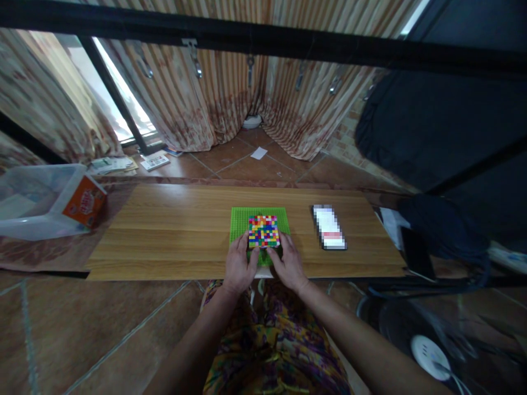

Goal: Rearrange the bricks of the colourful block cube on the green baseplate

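A green baseplate [239,219] lies near the front edge of a low wooden table [164,230]. On it sits a square block of many small multicoloured bricks [264,230]. My left hand [239,264] rests on the plate's front left, its fingers touching the block's left edge. At the front right, my right hand [288,263] touches the block's lower right edge with its fingers. Neither hand lifts anything.
A blurred white phone-like object [328,227] lies on the table to the right. A clear plastic bin [33,200] with an orange box [84,201] stands on the floor at left. Dark bags [444,225] and a fan [432,351] sit at right. Curtains hang behind.
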A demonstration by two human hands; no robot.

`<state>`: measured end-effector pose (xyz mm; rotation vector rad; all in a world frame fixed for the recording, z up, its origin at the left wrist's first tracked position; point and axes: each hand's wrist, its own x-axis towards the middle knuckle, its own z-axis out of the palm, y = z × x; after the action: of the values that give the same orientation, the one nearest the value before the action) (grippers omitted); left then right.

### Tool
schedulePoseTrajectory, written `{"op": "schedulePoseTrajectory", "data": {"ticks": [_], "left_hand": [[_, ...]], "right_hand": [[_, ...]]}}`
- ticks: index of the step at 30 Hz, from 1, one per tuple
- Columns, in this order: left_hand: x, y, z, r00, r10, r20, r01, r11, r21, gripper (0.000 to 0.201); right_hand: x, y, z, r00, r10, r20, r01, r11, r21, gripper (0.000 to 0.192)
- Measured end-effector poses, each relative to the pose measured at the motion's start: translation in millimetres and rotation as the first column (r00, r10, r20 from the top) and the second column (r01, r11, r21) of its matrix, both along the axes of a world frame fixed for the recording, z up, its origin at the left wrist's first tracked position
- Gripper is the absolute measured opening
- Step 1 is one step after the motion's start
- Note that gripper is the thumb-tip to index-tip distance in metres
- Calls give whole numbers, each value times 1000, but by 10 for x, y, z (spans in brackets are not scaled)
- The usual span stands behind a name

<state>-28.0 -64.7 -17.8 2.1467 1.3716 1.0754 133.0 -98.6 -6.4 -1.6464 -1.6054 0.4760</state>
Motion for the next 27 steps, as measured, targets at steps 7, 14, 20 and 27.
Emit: {"op": "schedulePoseTrajectory", "data": {"ticks": [7, 14, 20, 27], "left_hand": [[62, -5, 15, 998, 58, -24, -58, 998, 22, 50], [62, -1, 27, 998, 58, -7, -58, 998, 21, 49], [68, -8, -2, 994, 74, -84, -67, 994, 82, 52], [89, 4, -58, 984, 122, -128, -105, 986, 130, 55]], "right_hand": [[-20, 13, -10, 999, -41, 11, 41, 999, 0, 55], [9, -6, -3, 1000, -6, -10, 6, 1000, -12, 54], [13, -22, -22, 999, 13, 49, -13, 1000, -20, 55], [-52, -10, -42, 991, -24, 131, 26, 1000, -10, 53]]}}
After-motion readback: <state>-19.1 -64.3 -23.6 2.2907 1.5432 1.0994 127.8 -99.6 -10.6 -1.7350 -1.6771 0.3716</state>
